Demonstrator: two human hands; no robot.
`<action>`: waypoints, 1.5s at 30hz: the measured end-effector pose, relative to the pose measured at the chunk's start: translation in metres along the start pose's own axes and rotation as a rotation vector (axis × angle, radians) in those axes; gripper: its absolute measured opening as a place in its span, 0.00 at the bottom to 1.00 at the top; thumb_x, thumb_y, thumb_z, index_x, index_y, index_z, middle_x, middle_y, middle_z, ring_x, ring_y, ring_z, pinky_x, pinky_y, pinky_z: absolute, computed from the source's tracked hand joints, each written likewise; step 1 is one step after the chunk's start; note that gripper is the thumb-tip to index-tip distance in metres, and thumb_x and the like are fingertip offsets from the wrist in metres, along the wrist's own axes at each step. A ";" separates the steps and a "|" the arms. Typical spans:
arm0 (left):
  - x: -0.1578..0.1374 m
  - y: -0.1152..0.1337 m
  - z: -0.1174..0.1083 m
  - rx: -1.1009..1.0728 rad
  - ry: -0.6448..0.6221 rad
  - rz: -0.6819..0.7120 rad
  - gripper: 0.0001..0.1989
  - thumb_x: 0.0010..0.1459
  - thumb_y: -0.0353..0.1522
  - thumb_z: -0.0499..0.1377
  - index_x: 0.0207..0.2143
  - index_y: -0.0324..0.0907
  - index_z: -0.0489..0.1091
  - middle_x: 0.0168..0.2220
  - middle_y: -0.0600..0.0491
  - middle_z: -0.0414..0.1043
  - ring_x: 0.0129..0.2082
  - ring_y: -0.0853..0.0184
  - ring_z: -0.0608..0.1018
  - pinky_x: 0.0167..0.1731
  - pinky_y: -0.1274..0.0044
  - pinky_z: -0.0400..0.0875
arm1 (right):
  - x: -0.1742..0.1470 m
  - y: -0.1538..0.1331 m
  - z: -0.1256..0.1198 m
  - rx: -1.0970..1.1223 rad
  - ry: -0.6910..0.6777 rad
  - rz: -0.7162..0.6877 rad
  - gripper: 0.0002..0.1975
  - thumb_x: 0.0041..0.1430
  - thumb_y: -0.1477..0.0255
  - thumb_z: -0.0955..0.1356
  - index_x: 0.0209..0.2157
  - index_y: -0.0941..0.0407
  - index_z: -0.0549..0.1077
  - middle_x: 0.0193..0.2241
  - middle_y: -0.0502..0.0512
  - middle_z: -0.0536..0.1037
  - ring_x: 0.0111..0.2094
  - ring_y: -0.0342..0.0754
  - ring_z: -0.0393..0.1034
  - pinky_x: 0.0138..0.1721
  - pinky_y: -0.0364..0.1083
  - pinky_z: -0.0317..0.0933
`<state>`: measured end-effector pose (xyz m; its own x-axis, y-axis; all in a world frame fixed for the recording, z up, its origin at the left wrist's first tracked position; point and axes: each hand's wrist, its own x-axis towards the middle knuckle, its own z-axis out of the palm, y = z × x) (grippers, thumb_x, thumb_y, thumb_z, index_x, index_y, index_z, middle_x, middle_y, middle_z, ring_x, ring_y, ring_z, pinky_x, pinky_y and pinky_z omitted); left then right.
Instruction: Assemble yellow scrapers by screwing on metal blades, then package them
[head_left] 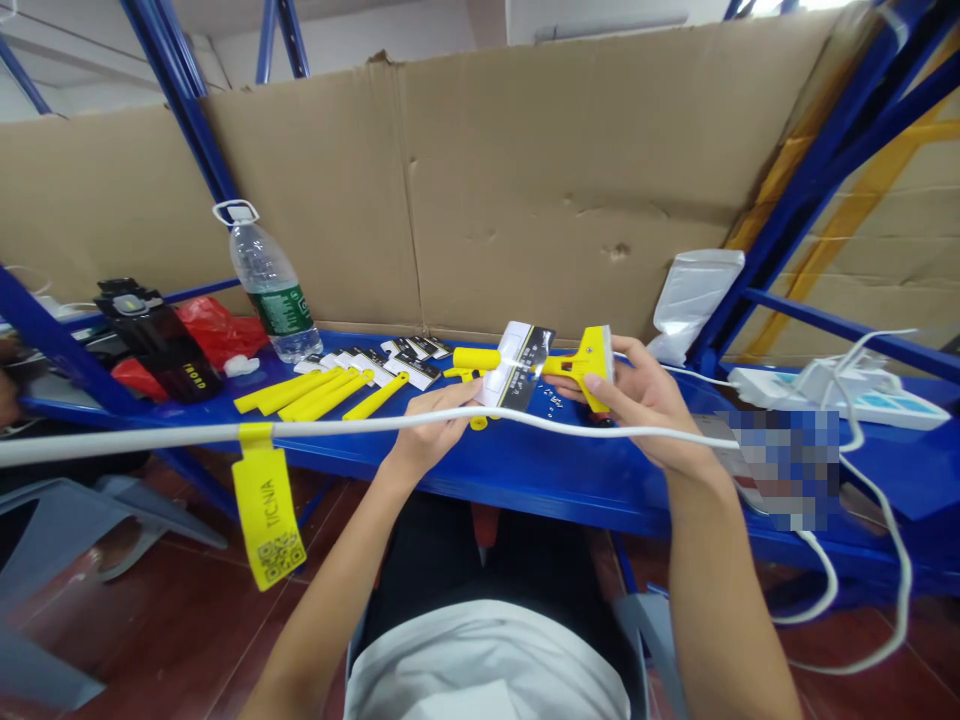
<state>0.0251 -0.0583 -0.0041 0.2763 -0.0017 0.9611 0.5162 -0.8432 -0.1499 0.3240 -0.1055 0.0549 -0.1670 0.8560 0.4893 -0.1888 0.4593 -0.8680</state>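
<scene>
My right hand (pixel 651 405) is closed around the wide head of a yellow scraper (pixel 581 366), thumb on its face. A black-and-white printed card (pixel 517 368) sits across the scraper's handle, which shows again on the card's left side. The lower left edge of that card is pinched by my left hand (pixel 435 432). Beneath them, small screws (pixel 553 402) are scattered on the blue bench, and some yellow parts (pixel 478 423) lie partly hidden behind my left hand. To the left, several yellow handles (pixel 322 393) lie in a row with cards at their far ends.
A white cable (pixel 360 426) with a yellow tag (pixel 268 518) crosses in front of my hands. A large water bottle (pixel 274 290), a black container (pixel 157 345) and a red bag (pixel 221 330) stand left. A power strip (pixel 840 395) lies right. Cardboard (pixel 525 180) walls the back.
</scene>
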 end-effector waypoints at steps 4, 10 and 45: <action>0.004 0.005 0.000 -0.067 -0.102 0.054 0.19 0.73 0.28 0.68 0.64 0.41 0.76 0.55 0.41 0.87 0.55 0.55 0.90 0.55 0.66 0.88 | 0.001 0.001 0.007 -0.021 0.031 -0.022 0.30 0.61 0.56 0.84 0.57 0.46 0.73 0.55 0.57 0.89 0.48 0.59 0.90 0.56 0.60 0.86; 0.016 0.022 -0.004 0.100 -0.013 -0.062 0.11 0.70 0.33 0.71 0.53 0.47 0.80 0.51 0.45 0.85 0.52 0.54 0.88 0.55 0.59 0.84 | 0.002 0.000 0.013 -0.030 0.082 -0.059 0.28 0.59 0.56 0.84 0.55 0.47 0.76 0.49 0.55 0.90 0.41 0.57 0.90 0.50 0.59 0.88; 0.037 0.055 -0.008 -0.992 -0.429 -1.152 0.24 0.71 0.53 0.67 0.48 0.42 0.73 0.26 0.59 0.75 0.16 0.75 0.68 0.16 0.80 0.61 | 0.003 0.009 0.018 -0.307 -0.039 -0.137 0.24 0.73 0.45 0.72 0.57 0.46 0.81 0.59 0.56 0.86 0.58 0.59 0.82 0.59 0.55 0.78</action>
<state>0.0577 -0.1090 0.0252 0.4150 0.8635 0.2866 -0.0642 -0.2864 0.9559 0.3042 -0.1033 0.0499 -0.1983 0.7747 0.6005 0.0876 0.6242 -0.7763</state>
